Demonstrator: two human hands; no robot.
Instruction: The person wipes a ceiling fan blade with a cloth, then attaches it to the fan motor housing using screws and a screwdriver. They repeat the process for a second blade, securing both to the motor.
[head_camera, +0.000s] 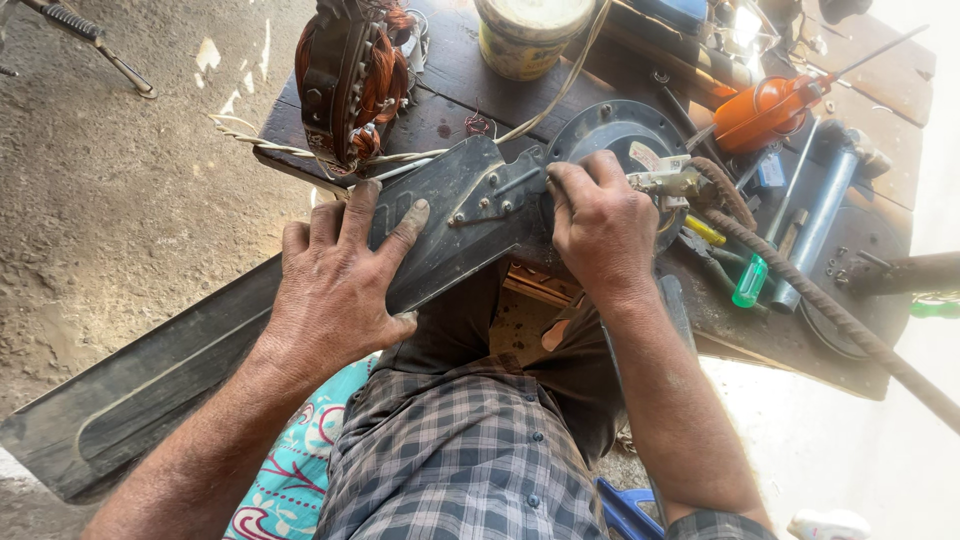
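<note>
The fan blade (200, 370) is my landmark: a long dark metal blade running from the lower left up to the workbench (790, 345).

My left hand (335, 290) lies flat on the blade near its inner end. Its fingers are spread and pressing down, not closed around anything; I judge this steadies the blade against my lap.

Above that hand, at the bench edge, stands a wound copper coil (350, 75), with white cord trailing beside it.

At the blade's inner end, its bracket (480, 200) meets the round motor housing (620, 140). My right hand (600, 230) rests on this joint, fingers curled over the bracket and housing. Whether they pinch a screw, I cannot tell.

Further right of the blade lie a yellow tin (530, 35), an orange oil can (765, 110), a green-handled screwdriver (750, 280) and a ribbed steel bar (840, 320).
</note>
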